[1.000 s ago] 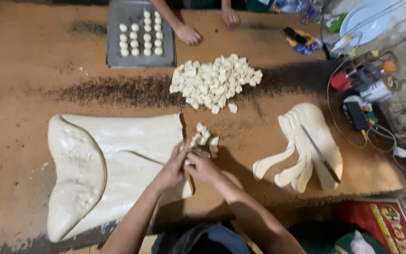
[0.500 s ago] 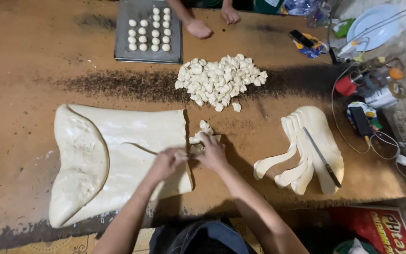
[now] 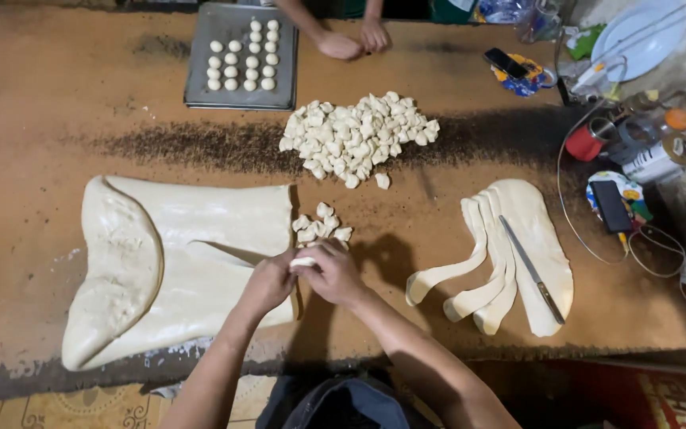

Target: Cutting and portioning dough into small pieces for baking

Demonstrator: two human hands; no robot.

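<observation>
Doughy strip (image 3: 305, 261) is pinched between left hand (image 3: 267, 282) and right hand (image 3: 333, 272) at the near edge of the big sheet (image 3: 192, 254); small pile (image 3: 321, 223) sits just beyond, large heap (image 3: 355, 137) farther; most sheet remains uncut

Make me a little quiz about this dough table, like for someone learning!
1. True or false: the knife lies on the dough strips.
2. What fills the metal tray? A) round dough balls B) eggs C) spoons
3. Which pile is closer to the left hand and right hand: the small pile or the big pile?

Key: 1 true; 2 A; 3 the small pile.
</observation>
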